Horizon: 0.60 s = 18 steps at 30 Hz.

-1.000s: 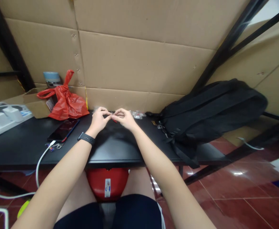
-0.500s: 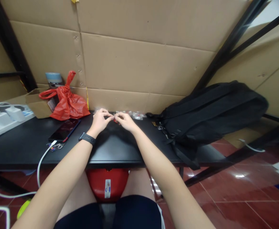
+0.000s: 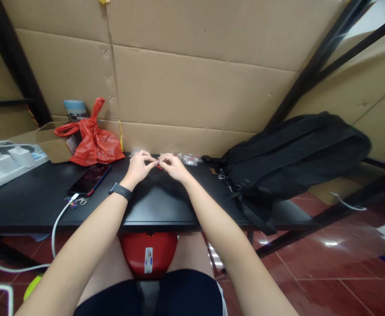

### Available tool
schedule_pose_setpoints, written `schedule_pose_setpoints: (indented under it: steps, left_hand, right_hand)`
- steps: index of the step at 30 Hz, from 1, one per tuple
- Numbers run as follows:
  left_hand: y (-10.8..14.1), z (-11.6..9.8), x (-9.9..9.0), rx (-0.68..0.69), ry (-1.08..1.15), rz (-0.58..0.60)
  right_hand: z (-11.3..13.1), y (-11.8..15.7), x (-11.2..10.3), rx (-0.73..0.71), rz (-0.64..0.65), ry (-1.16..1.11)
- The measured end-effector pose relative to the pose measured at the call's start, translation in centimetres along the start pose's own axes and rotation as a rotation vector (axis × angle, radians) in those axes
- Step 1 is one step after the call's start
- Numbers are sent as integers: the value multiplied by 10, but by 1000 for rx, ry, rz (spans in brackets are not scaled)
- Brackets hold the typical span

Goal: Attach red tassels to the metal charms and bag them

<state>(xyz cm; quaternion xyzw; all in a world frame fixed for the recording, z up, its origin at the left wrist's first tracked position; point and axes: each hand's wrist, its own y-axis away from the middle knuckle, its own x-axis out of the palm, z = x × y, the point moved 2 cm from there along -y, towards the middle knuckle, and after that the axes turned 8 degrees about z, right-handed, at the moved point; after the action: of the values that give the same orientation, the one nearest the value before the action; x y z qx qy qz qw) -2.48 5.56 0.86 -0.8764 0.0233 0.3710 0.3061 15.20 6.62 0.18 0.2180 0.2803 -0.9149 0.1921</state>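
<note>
My left hand and my right hand meet fingertip to fingertip over the back of the black table. Both pinch at a tiny red piece that shows between and just below the fingers; it is too small and too covered to name. Small clear plastic packets lie behind and to the right of my right hand. Another bit of clear plastic shows behind my left hand. A dark watch sits on my left wrist.
Left of my hands are a phone on a white cable, a knotted red plastic bag, a cardboard box and a white power strip. A black backpack fills the right side. Cardboard walls the back. A red stool shows below.
</note>
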Motion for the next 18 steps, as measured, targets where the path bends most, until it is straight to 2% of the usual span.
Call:
schedule_pose_setpoints:
  steps: [8, 18]
  left_hand:
    - [0, -2, 0, 1, 16, 5]
    - [1, -6, -1, 22, 39, 3]
  right_hand:
    - [-1, 0, 2, 53, -10, -49]
    - [-1, -1, 1, 38, -53, -39]
